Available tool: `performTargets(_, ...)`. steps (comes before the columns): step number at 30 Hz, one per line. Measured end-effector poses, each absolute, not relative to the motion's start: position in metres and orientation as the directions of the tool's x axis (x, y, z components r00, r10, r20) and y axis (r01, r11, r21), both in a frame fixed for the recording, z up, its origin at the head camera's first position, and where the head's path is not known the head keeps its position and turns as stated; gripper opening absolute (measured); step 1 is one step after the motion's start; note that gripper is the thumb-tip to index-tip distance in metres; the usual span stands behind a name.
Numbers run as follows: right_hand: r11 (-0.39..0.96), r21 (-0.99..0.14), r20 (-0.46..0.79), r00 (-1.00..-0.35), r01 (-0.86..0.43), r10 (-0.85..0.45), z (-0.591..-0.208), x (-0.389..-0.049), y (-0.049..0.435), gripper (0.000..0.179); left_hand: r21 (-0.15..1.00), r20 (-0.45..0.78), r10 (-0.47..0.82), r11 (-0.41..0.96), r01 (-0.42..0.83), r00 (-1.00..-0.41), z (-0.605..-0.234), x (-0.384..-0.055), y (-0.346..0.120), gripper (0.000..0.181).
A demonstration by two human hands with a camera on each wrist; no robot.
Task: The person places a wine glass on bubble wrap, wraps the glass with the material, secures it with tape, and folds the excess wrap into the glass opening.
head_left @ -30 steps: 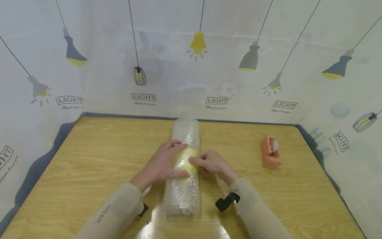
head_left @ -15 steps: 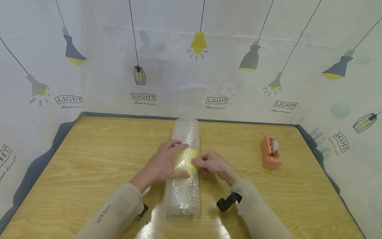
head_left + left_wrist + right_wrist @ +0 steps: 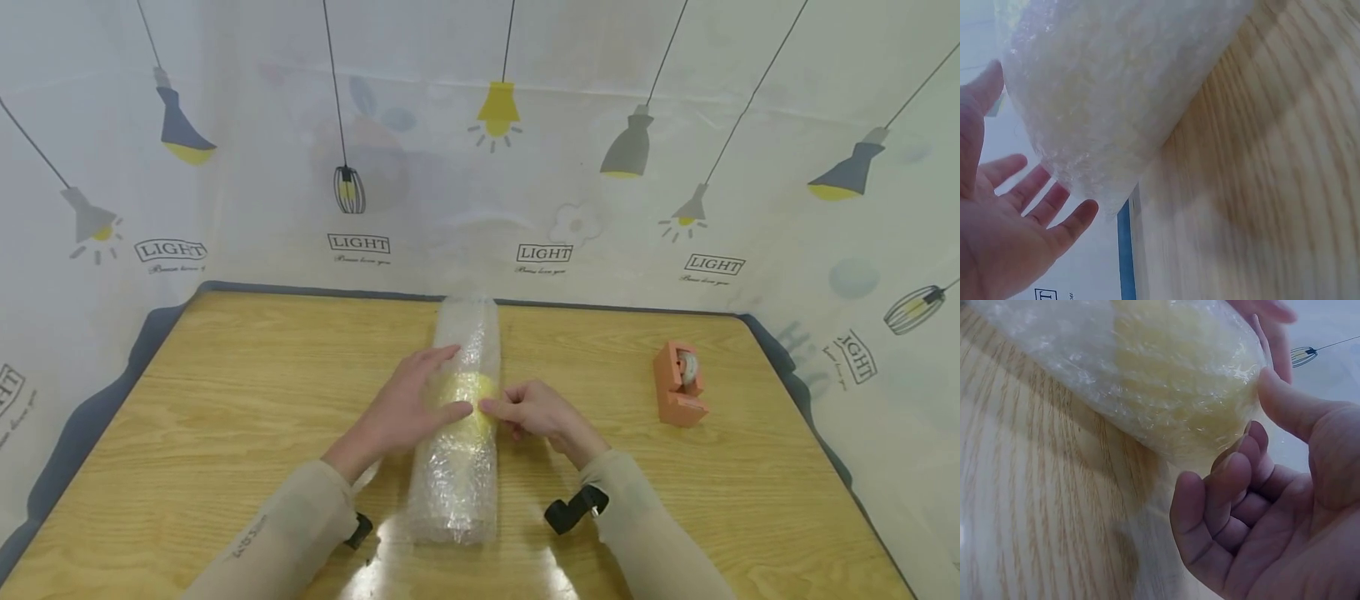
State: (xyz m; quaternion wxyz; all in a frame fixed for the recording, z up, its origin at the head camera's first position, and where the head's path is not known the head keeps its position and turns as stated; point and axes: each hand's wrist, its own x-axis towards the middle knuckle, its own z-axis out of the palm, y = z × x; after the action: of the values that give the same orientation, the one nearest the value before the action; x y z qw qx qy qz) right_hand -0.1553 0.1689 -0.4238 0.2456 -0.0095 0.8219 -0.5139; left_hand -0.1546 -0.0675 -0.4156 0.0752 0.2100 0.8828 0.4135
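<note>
A long bubble-wrap bundle (image 3: 453, 492) lies lengthwise on the wooden table, a yellow thing (image 3: 468, 387) showing through its middle. My left hand (image 3: 401, 404) rests on its left side, fingers spread and thumb lying across the top. The left wrist view has those extended fingertips (image 3: 1088, 209) along the wrap's edge. From the right, my right hand (image 3: 540, 412) has its thumb on the bundle beside the yellow part. Its other fingers curl in at the side, and in the right wrist view thumb and curled fingertips (image 3: 1257, 434) meet the wrap.
An orange tape dispenser (image 3: 678, 383) with a roll of clear tape stands on the right of the table (image 3: 247, 375). Behind and at both sides hangs a white sheet (image 3: 442, 192) printed with lamps.
My left hand's thumb has slid away from me along the bundle, and the bundle's near end has shifted slightly left. The right thumb drew back a little to the right, then stayed about there.
</note>
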Motion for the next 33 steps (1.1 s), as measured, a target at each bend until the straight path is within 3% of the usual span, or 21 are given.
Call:
performTargets(5, 0.486, -0.842, -0.396, -0.881, 0.236, -0.258, -0.423, -0.155, 0.167, 0.047, 0.819, 0.050, 0.355, 0.520, 0.242, -0.934, -0.415, -0.155, -0.065, 0.080)
performTargets(14, 0.512, -0.819, -0.402, -0.895, 0.258, -0.192, -0.421, -0.155, 0.161, 0.040, 0.868, -0.056, 0.209, 0.493, 0.055, -0.976, -0.418, -0.158, -0.065, 0.093)
performTargets(18, 0.494, -0.823, -0.406, -0.898, 0.280, -0.167, -0.422, -0.155, 0.160, 0.035, 0.861, -0.146, 0.189, 0.508, -0.031, -0.971, -0.418, -0.160, -0.069, 0.101)
performTargets(25, 0.413, -0.865, -0.401, -0.888, 0.285, -0.226, -0.425, -0.157, 0.159, 0.058, 0.794, -0.319, 0.199, 0.590, -0.147, -0.926, -0.420, -0.163, -0.076, 0.104)
performTargets(33, 0.259, -0.918, -0.369, -0.883, 0.299, -0.289, -0.424, -0.156, 0.158, 0.052, 0.801, -0.322, 0.246, 0.585, -0.125, -0.914, -0.417, -0.163, -0.075, 0.095)
